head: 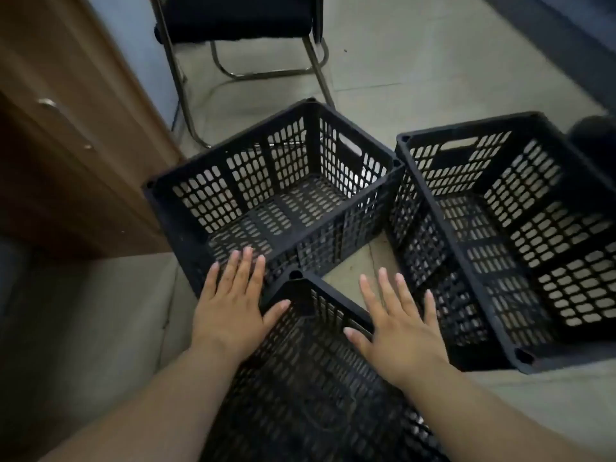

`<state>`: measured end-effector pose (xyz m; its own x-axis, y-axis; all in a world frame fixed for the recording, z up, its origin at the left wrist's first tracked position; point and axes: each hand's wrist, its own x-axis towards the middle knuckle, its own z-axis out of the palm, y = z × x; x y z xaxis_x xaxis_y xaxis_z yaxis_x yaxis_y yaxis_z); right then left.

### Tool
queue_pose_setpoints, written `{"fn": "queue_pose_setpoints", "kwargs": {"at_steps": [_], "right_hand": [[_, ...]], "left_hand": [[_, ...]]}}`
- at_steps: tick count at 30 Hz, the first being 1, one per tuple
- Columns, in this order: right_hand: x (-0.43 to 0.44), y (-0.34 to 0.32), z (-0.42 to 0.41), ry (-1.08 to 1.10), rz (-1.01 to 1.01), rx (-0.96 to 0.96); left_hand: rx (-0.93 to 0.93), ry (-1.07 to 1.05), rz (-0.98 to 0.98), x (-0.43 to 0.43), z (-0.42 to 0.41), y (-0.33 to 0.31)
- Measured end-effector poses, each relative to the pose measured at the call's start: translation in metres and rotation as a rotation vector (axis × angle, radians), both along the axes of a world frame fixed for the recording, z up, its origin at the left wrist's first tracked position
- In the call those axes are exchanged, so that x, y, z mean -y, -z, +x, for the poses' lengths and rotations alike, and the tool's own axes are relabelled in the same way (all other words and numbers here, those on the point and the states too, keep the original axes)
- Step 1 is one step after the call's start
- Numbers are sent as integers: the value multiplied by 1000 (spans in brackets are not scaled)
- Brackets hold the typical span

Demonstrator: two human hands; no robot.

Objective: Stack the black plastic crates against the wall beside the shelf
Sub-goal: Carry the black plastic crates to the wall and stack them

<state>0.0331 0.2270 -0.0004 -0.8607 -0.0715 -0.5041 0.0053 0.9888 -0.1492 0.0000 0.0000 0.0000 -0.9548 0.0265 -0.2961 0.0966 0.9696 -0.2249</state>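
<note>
Three black perforated plastic crates sit on the tiled floor. The far crate (230, 168) stands upright beside the wooden cabinet. A second crate (473, 135) lies to the right, touching the far crate's corner. The near crate (313, 388) is directly below me, one corner pointing forward. My left hand (233, 308) is spread flat over the near crate's left rim, fingers reaching the far crate's front wall. My right hand (400, 328) is spread over the near crate's right rim. Neither hand grips anything.
A brown wooden cabinet (60, 155) with a metal handle fills the left side. A black chair on a chrome frame (240, 25) stands behind the far crate. A dark rounded object (593, 135) shows at the right edge. Grey floor tiles (416, 61) stretch beyond.
</note>
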Motion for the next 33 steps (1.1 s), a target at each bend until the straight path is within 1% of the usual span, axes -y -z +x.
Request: {"fn": "queue_pose_setpoints", "kwargs": {"at_steps": [3, 6, 9, 11, 13, 16, 24, 33], "right_hand": [[5, 35, -3, -21, 21, 15], [10, 56, -2, 44, -18, -26], [9, 59, 2, 57, -36, -86], [9, 59, 3, 60, -49, -103], [10, 57, 4, 56, -55, -106], [11, 56, 3, 64, -71, -117], [21, 57, 28, 79, -84, -119], [48, 59, 68, 46, -94, -121]], "left_hand": [[9, -35, -9, 9, -11, 26], [33, -30, 5, 16, -21, 46], [69, -56, 65, 22, -25, 55], [85, -85, 150, 23, -26, 59], [78, -87, 214, 23, -24, 60], [48, -77, 254, 26, -22, 60], [25, -64, 227, 38, 6, 66], [17, -118, 202, 63, 63, 65]]}}
